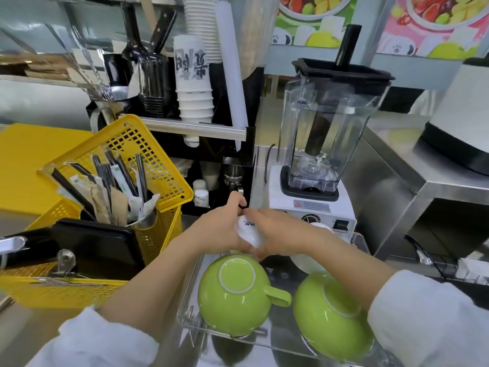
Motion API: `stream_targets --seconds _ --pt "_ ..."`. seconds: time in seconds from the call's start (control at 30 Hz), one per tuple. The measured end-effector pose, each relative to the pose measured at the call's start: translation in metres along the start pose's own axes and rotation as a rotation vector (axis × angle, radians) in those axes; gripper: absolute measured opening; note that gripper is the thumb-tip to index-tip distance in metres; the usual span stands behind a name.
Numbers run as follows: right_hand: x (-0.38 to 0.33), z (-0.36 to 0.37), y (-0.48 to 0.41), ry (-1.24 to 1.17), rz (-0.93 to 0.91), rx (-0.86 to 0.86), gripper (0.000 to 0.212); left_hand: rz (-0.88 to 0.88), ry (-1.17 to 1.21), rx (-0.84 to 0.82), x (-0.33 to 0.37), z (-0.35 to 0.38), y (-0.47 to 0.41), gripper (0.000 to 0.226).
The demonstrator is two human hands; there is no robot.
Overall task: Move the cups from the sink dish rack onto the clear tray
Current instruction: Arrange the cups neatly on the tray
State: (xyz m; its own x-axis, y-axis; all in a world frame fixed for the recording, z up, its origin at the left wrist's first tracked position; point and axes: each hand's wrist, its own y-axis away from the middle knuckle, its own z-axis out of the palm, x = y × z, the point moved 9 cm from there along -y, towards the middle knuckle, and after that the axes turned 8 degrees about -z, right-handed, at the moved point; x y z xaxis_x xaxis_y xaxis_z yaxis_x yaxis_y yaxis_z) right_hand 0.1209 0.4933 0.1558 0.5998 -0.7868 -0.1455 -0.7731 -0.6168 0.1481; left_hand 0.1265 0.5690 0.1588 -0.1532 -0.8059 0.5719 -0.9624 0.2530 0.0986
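A small white cup (248, 232) is held upside down between both hands, its printed base facing up, over the far end of the clear tray (188, 308). My left hand (225, 229) grips its left side and my right hand (277, 235) its right side. Two green cups sit upside down on the tray: one with its handle to the right (235, 295), another (330, 316) partly under my right forearm. Another white cup (321, 227) shows behind my right wrist, and a white piece (307, 262) below it is mostly hidden.
A yellow basket (87, 290) with a black tray and a metal holder of cutlery and wrapped straws stands to the left. A blender (317, 160) on a white base stands just behind the tray. Paper cup stacks and a steel counter unit lie beyond.
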Motion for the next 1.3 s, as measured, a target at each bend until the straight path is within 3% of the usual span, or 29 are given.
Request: stream_targets --seconds 0.33,0.43,0.5,0.63,0.73,0.83,0.93,1.03,1.2,1.3 --pt "-0.002 -0.026 0.004 -0.135 -0.071 0.155 0.085 0.065 0.156 0.112 0.002 -0.022 0.005 0.069" --pt "-0.003 -0.040 0.009 -0.145 -0.099 0.254 0.084 0.135 0.141 0.047 0.013 -0.025 0.005 0.080" --pt "-0.003 -0.047 0.013 -0.159 -0.115 0.317 0.093 0.161 0.078 0.035 0.017 -0.026 0.003 0.100" --pt "-0.014 -0.060 0.019 -0.057 -0.217 0.412 0.083 0.223 -0.057 0.137 0.030 -0.028 0.004 0.122" --pt "-0.015 -0.063 0.024 0.065 -0.261 0.469 0.083 0.279 -0.002 0.257 0.037 -0.038 0.005 0.119" --pt "-0.003 -0.076 0.034 0.029 -0.223 0.600 0.083 0.316 0.094 0.352 0.041 -0.050 0.009 0.107" --pt "0.020 -0.083 0.044 -0.147 -0.100 0.654 0.081 0.197 0.453 0.391 0.030 -0.067 0.010 0.080" --pt "0.020 -0.087 0.054 -0.152 -0.148 0.732 0.067 0.032 0.868 0.320 0.016 -0.067 0.005 0.058" --pt "-0.003 -0.092 0.065 0.022 -0.330 0.941 0.039 -0.209 1.070 0.043 0.010 -0.038 0.002 0.057" --pt "-0.010 -0.096 0.074 0.065 -0.394 1.020 0.035 -0.260 1.091 -0.006 0.006 -0.032 0.004 0.064"
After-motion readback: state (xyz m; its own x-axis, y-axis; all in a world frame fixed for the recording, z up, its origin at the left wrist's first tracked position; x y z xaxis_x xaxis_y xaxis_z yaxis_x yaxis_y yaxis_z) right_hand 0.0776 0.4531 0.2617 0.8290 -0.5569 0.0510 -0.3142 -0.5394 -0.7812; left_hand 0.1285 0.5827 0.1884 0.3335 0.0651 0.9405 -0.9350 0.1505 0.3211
